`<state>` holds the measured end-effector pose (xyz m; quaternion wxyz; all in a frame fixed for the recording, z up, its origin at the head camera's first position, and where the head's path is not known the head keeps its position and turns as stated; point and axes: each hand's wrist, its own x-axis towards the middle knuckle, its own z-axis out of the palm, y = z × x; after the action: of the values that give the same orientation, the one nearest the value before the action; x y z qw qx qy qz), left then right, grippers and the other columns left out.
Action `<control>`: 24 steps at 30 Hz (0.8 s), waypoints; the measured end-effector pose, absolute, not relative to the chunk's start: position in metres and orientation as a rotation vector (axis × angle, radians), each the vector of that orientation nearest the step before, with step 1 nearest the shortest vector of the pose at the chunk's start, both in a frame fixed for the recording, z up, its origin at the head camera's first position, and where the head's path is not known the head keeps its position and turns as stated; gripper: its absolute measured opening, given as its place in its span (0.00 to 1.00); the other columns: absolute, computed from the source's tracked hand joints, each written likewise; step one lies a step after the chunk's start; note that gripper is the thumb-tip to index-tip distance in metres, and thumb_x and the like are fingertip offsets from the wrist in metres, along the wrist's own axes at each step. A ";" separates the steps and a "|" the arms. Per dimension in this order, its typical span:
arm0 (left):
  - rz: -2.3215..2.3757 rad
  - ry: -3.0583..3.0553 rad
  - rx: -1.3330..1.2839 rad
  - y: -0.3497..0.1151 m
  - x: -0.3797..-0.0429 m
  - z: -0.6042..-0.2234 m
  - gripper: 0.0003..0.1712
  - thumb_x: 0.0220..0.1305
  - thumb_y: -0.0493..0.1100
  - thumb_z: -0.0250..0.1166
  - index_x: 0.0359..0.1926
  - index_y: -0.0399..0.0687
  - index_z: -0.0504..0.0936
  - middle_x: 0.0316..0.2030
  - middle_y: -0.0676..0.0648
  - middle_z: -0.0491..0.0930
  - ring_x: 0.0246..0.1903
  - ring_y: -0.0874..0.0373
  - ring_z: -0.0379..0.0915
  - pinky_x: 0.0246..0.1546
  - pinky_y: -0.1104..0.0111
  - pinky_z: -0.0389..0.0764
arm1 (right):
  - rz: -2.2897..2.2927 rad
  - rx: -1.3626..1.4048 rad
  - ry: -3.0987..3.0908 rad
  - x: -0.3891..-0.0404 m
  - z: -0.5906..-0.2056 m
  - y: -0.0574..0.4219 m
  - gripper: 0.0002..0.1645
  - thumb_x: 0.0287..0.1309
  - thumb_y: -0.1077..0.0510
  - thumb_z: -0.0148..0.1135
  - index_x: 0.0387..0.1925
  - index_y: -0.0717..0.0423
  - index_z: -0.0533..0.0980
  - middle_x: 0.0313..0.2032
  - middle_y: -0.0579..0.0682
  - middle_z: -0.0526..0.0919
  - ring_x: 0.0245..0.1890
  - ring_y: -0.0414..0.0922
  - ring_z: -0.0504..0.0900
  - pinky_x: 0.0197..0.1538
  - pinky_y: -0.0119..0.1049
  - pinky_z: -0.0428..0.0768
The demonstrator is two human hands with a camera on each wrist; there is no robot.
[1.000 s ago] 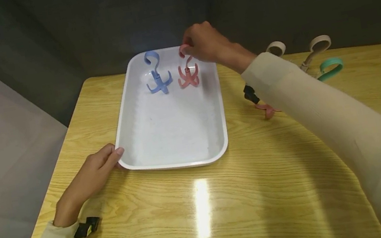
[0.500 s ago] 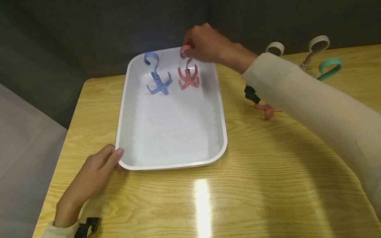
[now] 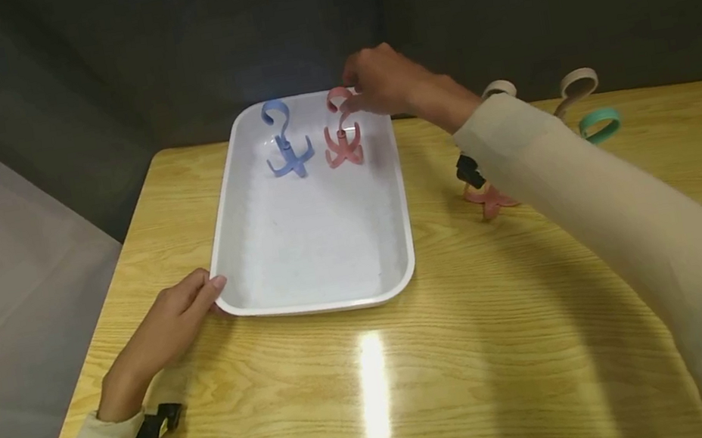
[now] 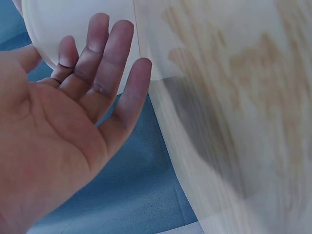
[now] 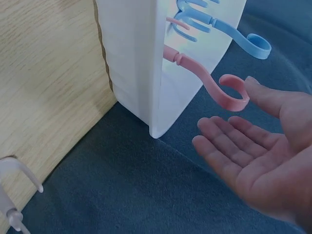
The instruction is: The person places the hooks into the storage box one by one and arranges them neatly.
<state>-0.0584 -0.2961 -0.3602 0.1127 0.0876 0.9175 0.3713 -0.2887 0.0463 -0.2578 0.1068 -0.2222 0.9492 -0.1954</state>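
Gripping the white tray: your left hand has the tray's near left corner clasped, thumb over the rim and fingers on the outside; from the left wrist, those fingers look slightly spread and gently bent.

Right hand: yours is above the tray's far right corner, its thumb tip at the hook's curl (touching or just beside it, you cannot tell which), the other fingers apart from one another only a little and held away from the hook.

Pink hanger: it stands on its prongs inside the tray, near the far right corner, with its hook rising past the rim.

Blue hanger: upright in the tray too, to the left of the pink one and well apart from your left hand.

Second pink hanger: on the worktop to the right of the tray, partly hidden by your right sleeve.

Other hooks: two beige curls and one green curl show beyond that sleeve, farther right of the tray.

Dark cloth: it hangs behind the tray's far end.
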 end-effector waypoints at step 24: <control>1.094 2.698 0.272 -0.298 -0.063 -0.362 0.22 0.86 0.53 0.47 0.38 0.43 0.75 0.27 0.43 0.72 0.24 0.54 0.61 0.32 0.63 0.69 | -0.455 -0.842 2.781 -0.266 -0.241 0.098 0.40 0.72 0.50 0.65 0.73 0.70 0.63 0.69 0.70 0.70 0.71 0.64 0.67 0.72 0.56 0.64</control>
<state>-0.0629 -0.2976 -0.3619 0.1085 0.0926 0.9173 0.3718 -0.2660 0.0975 -0.2411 0.1003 -0.2848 0.9408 -0.1540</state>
